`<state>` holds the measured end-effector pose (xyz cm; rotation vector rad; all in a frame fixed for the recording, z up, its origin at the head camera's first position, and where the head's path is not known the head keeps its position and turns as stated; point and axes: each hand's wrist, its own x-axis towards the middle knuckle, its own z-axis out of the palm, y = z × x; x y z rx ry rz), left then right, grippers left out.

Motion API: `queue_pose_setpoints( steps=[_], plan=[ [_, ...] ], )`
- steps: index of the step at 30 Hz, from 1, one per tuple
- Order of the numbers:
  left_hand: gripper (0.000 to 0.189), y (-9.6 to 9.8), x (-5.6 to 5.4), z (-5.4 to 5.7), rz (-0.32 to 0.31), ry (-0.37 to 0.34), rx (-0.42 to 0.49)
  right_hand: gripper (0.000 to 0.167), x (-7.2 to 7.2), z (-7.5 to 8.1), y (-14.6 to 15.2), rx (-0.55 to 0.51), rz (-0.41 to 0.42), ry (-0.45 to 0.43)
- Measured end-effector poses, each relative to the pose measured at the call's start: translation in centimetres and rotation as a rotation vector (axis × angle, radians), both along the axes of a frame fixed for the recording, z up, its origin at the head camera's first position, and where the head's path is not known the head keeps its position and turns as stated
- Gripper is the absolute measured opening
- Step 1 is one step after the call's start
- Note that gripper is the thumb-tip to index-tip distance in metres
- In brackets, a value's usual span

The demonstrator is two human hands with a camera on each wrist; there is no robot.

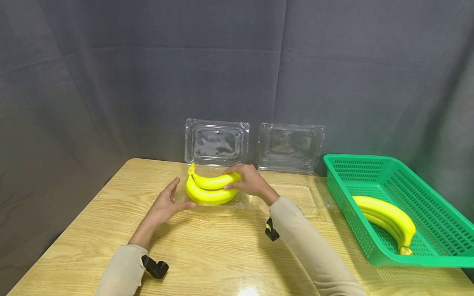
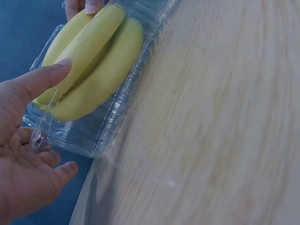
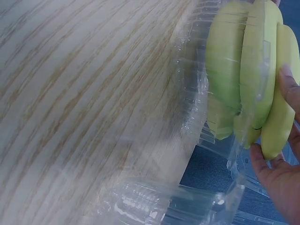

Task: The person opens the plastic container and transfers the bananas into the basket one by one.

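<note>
A yellow bunch of bananas (image 1: 211,196) lies in the base of the left clear plastic container (image 1: 216,142), whose lid stands raised behind it. My right hand (image 1: 249,179) grips the bunch at its right end, thumb and fingers around the upper banana (image 3: 279,108). The joined stem points to the back left. At the container's left front corner is my left hand (image 1: 166,205), fingers spread and thumb stretched along the front. The left wrist view has that thumb (image 2: 44,79) over the clear rim, against the bananas, with the other fingers (image 2: 44,164) outside the wall.
A second clear container (image 1: 292,150) stands to the right with its lid raised. Farther right is a green basket (image 1: 342,209) holding another bunch of bananas (image 1: 389,216). A grey curtain (image 1: 229,61) hangs behind the wooden table (image 1: 207,250).
</note>
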<state>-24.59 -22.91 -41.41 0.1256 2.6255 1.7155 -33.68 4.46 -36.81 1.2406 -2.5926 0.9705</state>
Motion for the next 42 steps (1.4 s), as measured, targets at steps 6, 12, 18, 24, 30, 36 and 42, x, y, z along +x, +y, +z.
queue_pose_setpoints(
  steps=[6,12,18,24,30,36,42],
  plan=[
    [0.107,-0.2,0.2,0.1,-0.009,-0.001,-0.001,0.040,0.3,0.5,-0.1,-0.013,0.008,0.037],
    [0.109,-0.6,0.6,0.1,-0.007,-0.003,-0.021,0.041,0.6,0.8,-0.6,-0.031,0.017,0.041],
    [0.111,-0.6,0.5,0.0,-0.016,-0.005,-0.013,0.040,0.9,1.2,-0.6,-0.047,-0.004,0.072],
    [0.110,-0.5,0.4,0.1,-0.024,-0.002,-0.010,0.040,1.4,1.8,-0.5,-0.078,-0.017,0.081],
    [0.110,-0.5,0.3,0.1,-0.031,0.002,-0.010,0.040,1.9,2.1,-0.3,-0.097,-0.043,0.070],
    [0.110,-0.4,0.3,0.1,-0.031,-0.001,-0.010,0.039,2.4,2.5,0.0,-0.105,-0.063,0.082],
    [0.110,-0.3,0.2,0.0,-0.037,0.007,-0.008,0.039,2.8,3.0,0.3,-0.108,-0.063,0.098]
  ],
)
